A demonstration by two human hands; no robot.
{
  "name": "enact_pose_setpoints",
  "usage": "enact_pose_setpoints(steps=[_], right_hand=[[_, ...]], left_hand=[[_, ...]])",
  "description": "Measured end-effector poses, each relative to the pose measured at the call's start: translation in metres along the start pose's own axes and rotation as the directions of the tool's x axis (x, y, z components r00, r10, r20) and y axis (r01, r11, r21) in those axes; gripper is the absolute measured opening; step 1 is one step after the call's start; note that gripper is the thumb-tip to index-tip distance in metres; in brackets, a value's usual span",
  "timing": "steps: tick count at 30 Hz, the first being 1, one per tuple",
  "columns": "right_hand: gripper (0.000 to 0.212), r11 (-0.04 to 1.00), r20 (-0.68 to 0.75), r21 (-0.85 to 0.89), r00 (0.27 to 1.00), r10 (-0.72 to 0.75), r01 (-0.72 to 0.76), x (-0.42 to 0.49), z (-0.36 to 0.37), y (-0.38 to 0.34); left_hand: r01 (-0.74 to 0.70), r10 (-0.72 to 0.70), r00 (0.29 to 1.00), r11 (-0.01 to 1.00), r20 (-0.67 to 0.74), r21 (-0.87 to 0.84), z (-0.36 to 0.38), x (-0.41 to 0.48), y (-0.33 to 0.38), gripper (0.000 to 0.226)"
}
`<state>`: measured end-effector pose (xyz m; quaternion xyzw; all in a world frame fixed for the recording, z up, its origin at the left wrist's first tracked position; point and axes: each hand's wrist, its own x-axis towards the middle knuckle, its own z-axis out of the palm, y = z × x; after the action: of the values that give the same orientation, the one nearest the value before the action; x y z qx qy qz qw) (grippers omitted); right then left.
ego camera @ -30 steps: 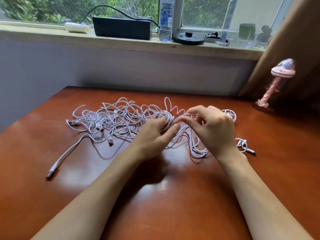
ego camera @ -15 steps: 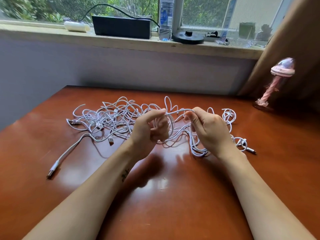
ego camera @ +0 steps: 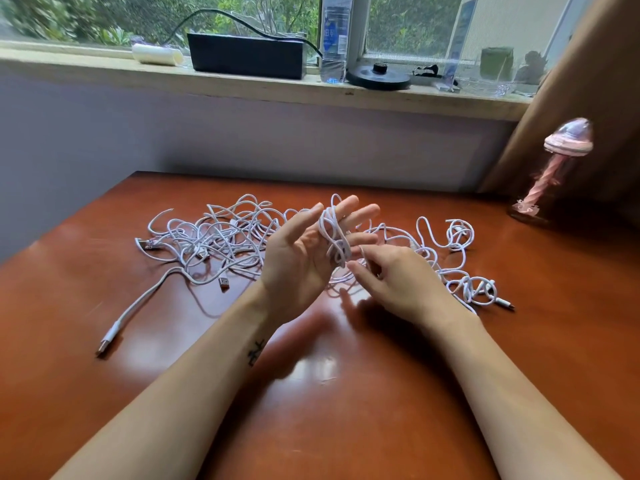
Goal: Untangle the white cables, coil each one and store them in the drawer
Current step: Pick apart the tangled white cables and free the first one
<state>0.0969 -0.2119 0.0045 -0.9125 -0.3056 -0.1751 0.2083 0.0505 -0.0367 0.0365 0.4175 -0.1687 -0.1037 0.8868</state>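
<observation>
Two hands are untangling white cables [ego camera: 221, 237] | left hand [ego camera: 298, 258] outstretched, carrying loops | right hand [ego camera: 398, 282] pinching a strand | next, likely: easing one cable free, gently

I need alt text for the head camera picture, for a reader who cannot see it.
A raised left hand, fingers straight, carries white cable loops that the right hand pinches; more tangled cables lie behind on the reddish-brown table.

blue characters on water bottle label [ego camera: 333, 32], illegible, wrist tattoo [ego camera: 256, 352] unreadable
</observation>
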Motion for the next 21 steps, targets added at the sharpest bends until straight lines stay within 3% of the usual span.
enact_pose_setpoints(steps=[7,13,17,21], right_hand=[[0.028,0.999,0.01,0.051,1.0,-0.006,0.006,-0.002,-0.003,-0.008],[0.029,0.993,-0.02,0.113,1.0,-0.013,0.015,-0.002,-0.008,-0.009],[0.029,0.986,-0.07,0.152,0.996,-0.051,0.061,-0.002,-0.006,-0.012],[0.021,0.978,-0.175,0.158,0.979,-0.106,0.134,0.0,-0.006,-0.014]], left_hand=[[-0.079,0.085,0.981,0.996,-0.177,0.039,-0.004,0.004,-0.001,0.065],[-0.185,0.24,0.927,0.961,-0.287,0.206,-0.023,0.01,0.002,0.059],[-0.18,0.298,0.919,0.899,-0.257,0.4,-0.027,0.009,-0.002,0.066],[-0.134,0.288,0.945,0.772,-0.154,0.621,-0.027,0.01,-0.011,0.067]])
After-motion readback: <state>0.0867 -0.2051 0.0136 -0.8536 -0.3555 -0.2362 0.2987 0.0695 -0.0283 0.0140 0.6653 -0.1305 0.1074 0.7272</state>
